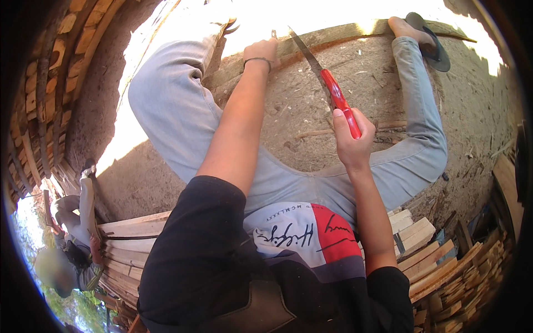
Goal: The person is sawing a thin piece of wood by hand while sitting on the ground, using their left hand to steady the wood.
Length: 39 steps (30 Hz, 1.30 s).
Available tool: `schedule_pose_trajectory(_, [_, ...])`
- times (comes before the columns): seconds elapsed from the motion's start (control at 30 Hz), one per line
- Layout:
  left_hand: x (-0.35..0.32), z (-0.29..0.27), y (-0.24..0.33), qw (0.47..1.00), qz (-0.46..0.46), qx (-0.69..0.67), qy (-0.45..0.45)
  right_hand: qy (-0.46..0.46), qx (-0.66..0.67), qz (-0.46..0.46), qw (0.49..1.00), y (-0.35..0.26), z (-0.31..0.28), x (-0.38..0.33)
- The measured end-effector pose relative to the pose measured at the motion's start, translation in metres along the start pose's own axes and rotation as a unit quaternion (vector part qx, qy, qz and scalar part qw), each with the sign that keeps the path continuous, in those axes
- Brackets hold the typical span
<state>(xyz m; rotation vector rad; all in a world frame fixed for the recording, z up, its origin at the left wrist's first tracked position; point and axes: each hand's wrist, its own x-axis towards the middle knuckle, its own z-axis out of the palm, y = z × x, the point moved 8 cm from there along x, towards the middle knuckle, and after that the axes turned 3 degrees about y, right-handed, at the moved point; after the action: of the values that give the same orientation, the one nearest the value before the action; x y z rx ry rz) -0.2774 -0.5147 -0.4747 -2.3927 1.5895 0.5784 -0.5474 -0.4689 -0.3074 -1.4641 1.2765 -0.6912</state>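
A long, thin wooden strip [333, 34] lies across the sandy ground in front of me, running from upper left to my right foot [408, 29], which presses on its far end. My left hand [261, 53] grips the strip near its middle, a thin bangle on the wrist. My right hand [351, 136] is closed round the red handle of a long knife [333, 91]. Its dark blade points up and left and rests against the strip's edge, just right of my left hand.
Stacks of cut wooden slats lie under and beside me at the lower left [130, 233] and lower right [438, 266]. More slats are piled in a curved stack on the left [53, 83]. Another person [72, 244] sits at the far lower left. A dark sandal [433, 47] is under my right foot.
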Motion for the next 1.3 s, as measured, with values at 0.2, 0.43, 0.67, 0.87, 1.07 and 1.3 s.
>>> schedule_pose_trajectory(0.2, [0.000, 0.001, -0.002, 1.000, -0.007, 0.004, 0.001, -0.008, 0.014, 0.059, 0.998, 0.000, -0.025, -0.024])
schedule_pose_trajectory(0.43, [-0.004, -0.007, 0.003, 1.000, -0.010, 0.010, -0.003, -0.023, 0.017, 0.057, 0.998, -0.012, -0.035, -0.032])
schedule_pose_trajectory(0.67, [-0.002, -0.001, -0.006, 1.000, -0.015, 0.014, 0.015, -0.012, 0.038, 0.054, 0.998, -0.001, -0.006, 0.000])
schedule_pose_trajectory(0.87, [0.002, 0.000, 0.000, 1.000, -0.009, 0.007, 0.012, -0.006, 0.046, 0.045, 0.998, 0.004, 0.007, 0.027])
schedule_pose_trajectory(1.07, [-0.005, -0.003, 0.001, 1.000, -0.012, 0.010, -0.005, -0.012, 0.049, 0.085, 0.995, 0.005, -0.036, -0.024])
schedule_pose_trajectory(1.3, [-0.012, -0.014, 0.001, 1.000, 0.003, 0.003, 0.025, -0.016, 0.053, 0.046, 0.997, 0.010, -0.004, 0.016])
